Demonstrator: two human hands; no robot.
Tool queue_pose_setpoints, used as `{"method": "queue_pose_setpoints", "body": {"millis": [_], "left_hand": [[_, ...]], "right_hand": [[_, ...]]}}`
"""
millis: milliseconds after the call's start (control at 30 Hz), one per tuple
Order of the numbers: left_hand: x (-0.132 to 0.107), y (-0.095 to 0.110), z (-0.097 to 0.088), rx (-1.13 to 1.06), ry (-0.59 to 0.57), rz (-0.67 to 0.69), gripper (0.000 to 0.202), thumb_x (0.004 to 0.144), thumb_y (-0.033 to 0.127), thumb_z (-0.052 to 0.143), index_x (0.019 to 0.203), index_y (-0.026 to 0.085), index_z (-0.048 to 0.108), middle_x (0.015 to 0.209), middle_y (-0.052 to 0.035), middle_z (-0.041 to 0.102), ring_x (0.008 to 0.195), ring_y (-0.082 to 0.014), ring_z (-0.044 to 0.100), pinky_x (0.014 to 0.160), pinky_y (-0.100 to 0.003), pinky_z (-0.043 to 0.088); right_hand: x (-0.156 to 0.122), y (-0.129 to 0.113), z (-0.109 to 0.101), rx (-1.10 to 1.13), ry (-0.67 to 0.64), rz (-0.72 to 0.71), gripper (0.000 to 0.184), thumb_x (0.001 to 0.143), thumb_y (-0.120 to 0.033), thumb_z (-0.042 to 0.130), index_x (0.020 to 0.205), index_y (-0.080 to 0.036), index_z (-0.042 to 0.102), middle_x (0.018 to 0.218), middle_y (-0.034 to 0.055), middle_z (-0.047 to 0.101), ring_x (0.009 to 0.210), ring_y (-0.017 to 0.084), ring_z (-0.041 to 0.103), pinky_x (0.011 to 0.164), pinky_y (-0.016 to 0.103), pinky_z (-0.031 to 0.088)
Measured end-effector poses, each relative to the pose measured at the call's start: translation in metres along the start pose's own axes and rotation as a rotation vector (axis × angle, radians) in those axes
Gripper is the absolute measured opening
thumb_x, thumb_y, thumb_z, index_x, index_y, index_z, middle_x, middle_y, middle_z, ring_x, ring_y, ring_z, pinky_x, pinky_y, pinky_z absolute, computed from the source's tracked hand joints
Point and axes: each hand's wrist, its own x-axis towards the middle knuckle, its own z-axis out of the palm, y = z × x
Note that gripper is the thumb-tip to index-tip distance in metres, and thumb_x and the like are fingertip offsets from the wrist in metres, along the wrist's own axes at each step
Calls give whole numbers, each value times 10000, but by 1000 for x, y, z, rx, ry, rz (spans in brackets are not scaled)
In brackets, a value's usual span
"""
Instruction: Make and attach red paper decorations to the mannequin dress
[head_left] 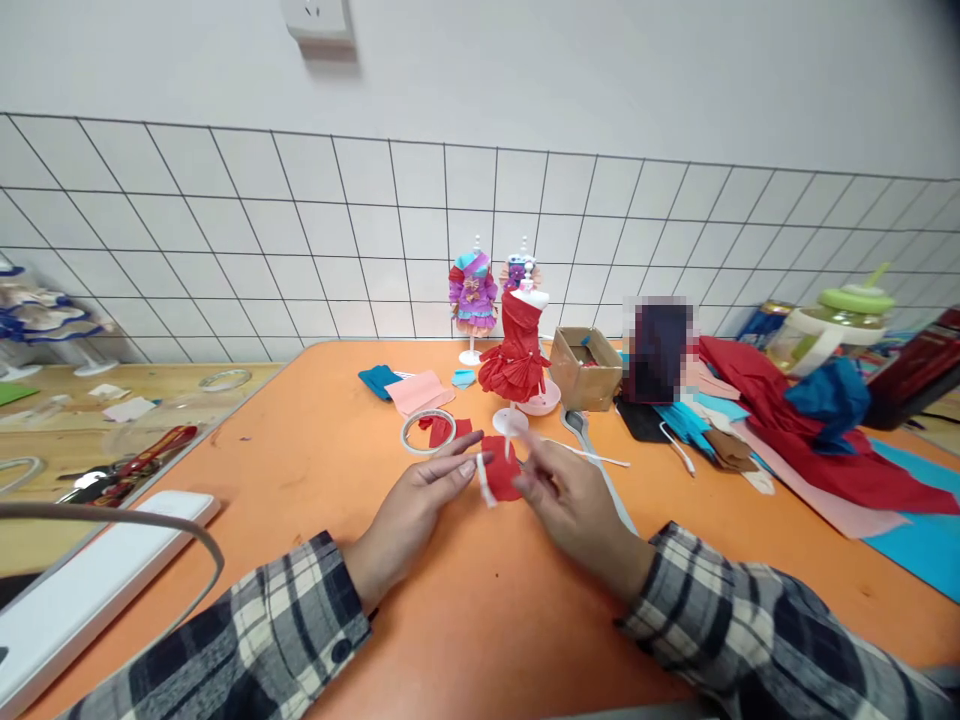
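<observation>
In the middle of the head view, a small piece of red crepe paper [501, 472] is held just above the orange table, with a white strip [485, 480] along its left edge. My left hand [420, 500] pinches it at that edge, between thumb and fingers. My right hand [574, 500] has thumb and fingers closed at the paper's right edge; its raised index finger is blurred. Right behind the paper stands a small white dress form [511, 422] wearing a red crepe paper dress [517, 350]. A roll of tape [406, 436] lies beyond my left hand, over red scraps.
Scissors [600, 455] lie beside my right hand. Behind them are a cardboard box [586, 370] and a dark, pixelated upright object [660, 350]. Two more dressed forms stand near the wall. Coloured crepe paper [795, 430] spreads at right; a white power strip [112, 590] with cable lies left.
</observation>
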Motion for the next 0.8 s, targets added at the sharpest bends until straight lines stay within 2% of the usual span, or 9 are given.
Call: {"method": "queue_pose_setpoints", "body": {"millis": [33,100,167,267,400,500,600,700,800], "left_hand": [[-2,1,0,40,-16,17,426,954,461,476,1312,267,600,1508,-78,449,1408,-286,376,1087,-515,404],[-6,4,1,130,-71,38,520,932,514,506,1413,316,484,1608,-48,247,1482,-287,189,1136,-534,332],[-10,4,2,212,-145,65,601,891,540,564,1445,355,422,1642,-14,78,1498,-297,56,1164,-554,256],[-13,0,5,336,-214,149,665,868,524,607,1470,386,362,1645,-8,-17,1495,-322,-11,1163,-595,200],[-15,-5,10,506,-233,220,814,840,460,671,1518,386,227,1645,-53,-56,1492,-359,-19,1147,-626,205],[-15,-3,13,669,-131,249,837,871,317,644,1536,384,139,1645,-71,-7,1495,-361,18,1146,-646,186],[-13,0,10,738,-34,255,837,892,198,564,1546,364,69,1625,-87,131,1486,-330,125,1156,-613,219],[-10,0,6,713,-50,212,805,881,195,561,1547,332,131,1581,-106,238,1456,-324,223,1150,-578,276],[-9,-2,6,720,-94,215,774,860,188,578,1532,307,213,1549,-117,286,1434,-326,258,1146,-578,286]], "right_hand": [[3,2,2,166,8,121,562,937,-437,511,1470,-357,351,1057,63,656,886,193,624,807,365,482],[9,6,3,472,-18,305,775,920,-488,526,1543,-356,84,1218,91,620,1025,202,631,861,381,492],[12,8,3,671,-73,405,924,880,-495,594,1544,-343,-29,1161,81,660,1052,203,638,908,399,475],[11,8,4,797,-70,491,1080,792,-429,722,1549,-293,-35,902,14,705,908,181,665,896,371,467],[11,6,0,851,-45,532,1075,745,-352,762,1552,-230,63,776,-31,667,772,144,637,826,317,464],[20,16,-24,709,-122,501,1033,723,-331,756,1541,-191,141,728,-37,642,708,150,615,747,311,466],[28,41,-65,346,-101,493,946,728,-289,719,1521,-192,214,768,-13,667,744,171,621,739,312,464],[30,74,-98,61,-169,624,897,753,-265,658,1519,-144,207,751,0,668,716,186,627,667,289,460],[27,98,-109,-61,-274,658,838,785,-255,610,1517,-131,220,709,-8,647,660,176,608,596,263,433]]}}
